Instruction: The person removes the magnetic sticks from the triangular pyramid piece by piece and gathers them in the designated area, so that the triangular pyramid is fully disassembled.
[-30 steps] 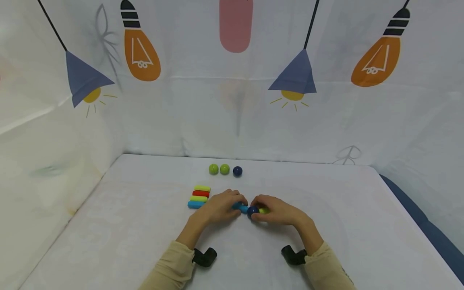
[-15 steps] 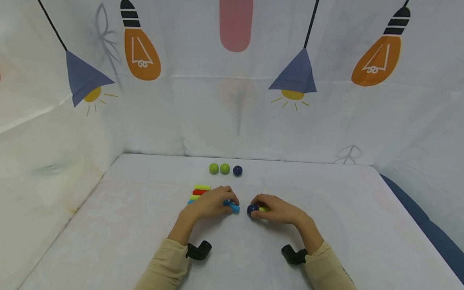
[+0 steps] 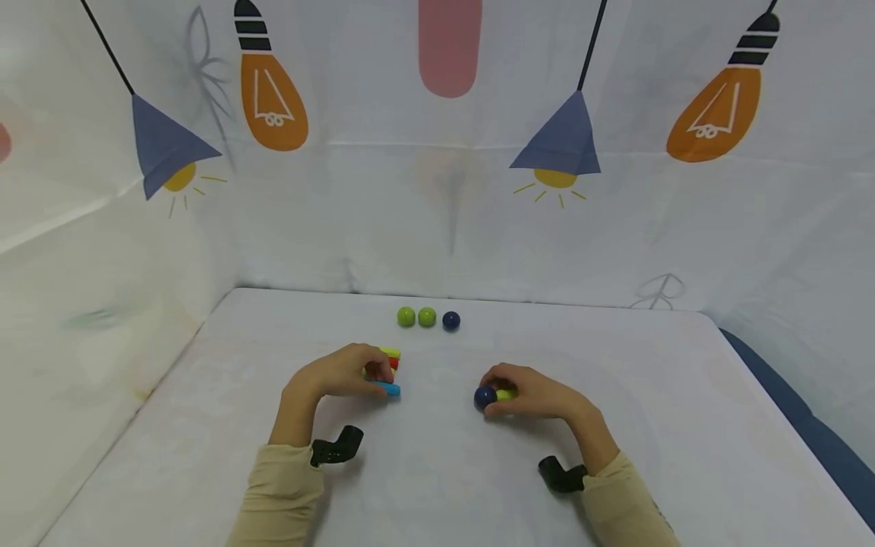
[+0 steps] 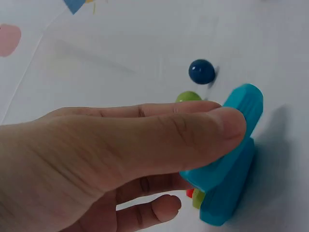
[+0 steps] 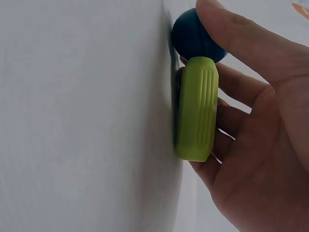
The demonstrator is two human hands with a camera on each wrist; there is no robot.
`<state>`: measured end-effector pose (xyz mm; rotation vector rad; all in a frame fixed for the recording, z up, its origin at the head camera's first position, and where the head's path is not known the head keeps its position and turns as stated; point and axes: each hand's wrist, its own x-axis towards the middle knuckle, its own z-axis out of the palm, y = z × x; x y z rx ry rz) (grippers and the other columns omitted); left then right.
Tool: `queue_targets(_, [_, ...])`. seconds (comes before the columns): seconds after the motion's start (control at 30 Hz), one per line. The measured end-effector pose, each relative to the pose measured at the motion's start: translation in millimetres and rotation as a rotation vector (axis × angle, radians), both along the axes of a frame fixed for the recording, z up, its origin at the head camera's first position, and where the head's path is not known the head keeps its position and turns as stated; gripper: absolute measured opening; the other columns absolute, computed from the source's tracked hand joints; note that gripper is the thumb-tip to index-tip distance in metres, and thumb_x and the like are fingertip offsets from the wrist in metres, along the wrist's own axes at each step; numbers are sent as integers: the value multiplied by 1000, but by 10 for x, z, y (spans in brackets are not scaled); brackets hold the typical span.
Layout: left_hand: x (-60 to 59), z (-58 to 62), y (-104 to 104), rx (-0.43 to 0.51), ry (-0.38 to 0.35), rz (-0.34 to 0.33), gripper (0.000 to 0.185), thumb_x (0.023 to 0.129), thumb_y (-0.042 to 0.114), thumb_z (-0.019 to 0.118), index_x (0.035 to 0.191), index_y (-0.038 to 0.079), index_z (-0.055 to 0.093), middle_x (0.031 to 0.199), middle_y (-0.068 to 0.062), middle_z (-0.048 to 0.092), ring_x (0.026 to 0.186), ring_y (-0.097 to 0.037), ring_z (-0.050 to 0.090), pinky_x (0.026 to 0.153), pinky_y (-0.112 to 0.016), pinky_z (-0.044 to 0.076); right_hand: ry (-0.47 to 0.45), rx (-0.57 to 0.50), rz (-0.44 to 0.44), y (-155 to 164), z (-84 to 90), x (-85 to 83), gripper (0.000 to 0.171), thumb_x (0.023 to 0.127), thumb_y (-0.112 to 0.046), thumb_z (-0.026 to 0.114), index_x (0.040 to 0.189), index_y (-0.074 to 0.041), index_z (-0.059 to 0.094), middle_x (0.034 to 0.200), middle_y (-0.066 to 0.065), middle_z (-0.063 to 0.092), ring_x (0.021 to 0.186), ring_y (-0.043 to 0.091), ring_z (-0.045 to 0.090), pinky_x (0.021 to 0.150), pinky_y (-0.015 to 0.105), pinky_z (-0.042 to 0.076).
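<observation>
My left hand (image 3: 342, 372) pinches a ridged blue rod (image 4: 212, 175) between thumb and fingers. Just beneath that rod in the left wrist view lies a second blue rod (image 4: 231, 191); whether the two touch I cannot tell. Beside them, partly covered by the hand, are a red rod (image 3: 393, 363) and yellow-green rods (image 3: 392, 352). My right hand (image 3: 536, 393) holds a dark blue ball (image 3: 484, 397) by thumb and fingertips, low at the tabletop. Against that ball sits the end of a yellow-green rod (image 5: 198, 113), within the curve of the fingers.
Two green balls (image 3: 406, 317) (image 3: 427, 317) and another dark blue ball (image 3: 451, 320) stand in a row toward the back of the white table (image 3: 615, 456). A printed white cloth (image 3: 383, 213) hangs behind the table's far edge.
My left hand has drawn the blue rod leftward, away from the ball that it met a second ago, over to the row of rods. The right hand stays nearly still.
</observation>
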<state>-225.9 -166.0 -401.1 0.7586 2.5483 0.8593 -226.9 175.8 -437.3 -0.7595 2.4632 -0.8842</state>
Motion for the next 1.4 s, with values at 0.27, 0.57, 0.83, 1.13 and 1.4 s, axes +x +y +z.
queue_targets(0.27, [-14, -16, -52, -13, -25, 18, 11, 78, 14, 76, 85, 12, 67, 86, 0, 63, 80, -12, 53, 75, -25, 45, -12, -12, 30, 85, 15, -12, 43, 80, -38, 74, 117, -22, 57, 110, -6, 58, 101, 13, 51, 89, 32, 43])
queue_targets(0.57, [-27, -45, -68, -43, -38, 38, 12, 77, 10, 76, 83, 11, 65, 81, 0, 58, 78, -15, 50, 71, -26, 42, -17, 18, -4, 252, 60, -25, 41, 79, -30, 76, 114, -21, 58, 110, -6, 59, 102, 14, 53, 89, 31, 44])
queue_targets(0.83, [-8, -35, -78, -14, -22, 11, 13, 76, 6, 74, 81, 11, 64, 75, 2, 52, 72, -11, 47, 66, -25, 41, -26, 35, -29, 313, 56, -35, 26, 82, -25, 73, 102, -19, 58, 95, -4, 58, 90, 16, 50, 79, 28, 43])
queue_targets(1.13, [3, -116, 462, -43, 163, -19, 18, 86, 20, 68, 102, 14, 63, 91, -1, 58, 84, -14, 53, 73, -27, 44, -17, 5, 16, 234, 22, -47, 20, 83, -29, 72, 97, -20, 61, 86, -6, 57, 79, 11, 50, 69, 24, 44])
queue_targets(1.4, [89, -316, 1116, -57, 284, -94, 46, 86, 35, 68, 128, 21, 54, 115, 3, 57, 95, -9, 54, 82, -24, 49, 4, -44, 101, 137, 13, -39, 20, 86, -34, 69, 95, -17, 63, 80, -5, 55, 73, 8, 49, 65, 22, 42])
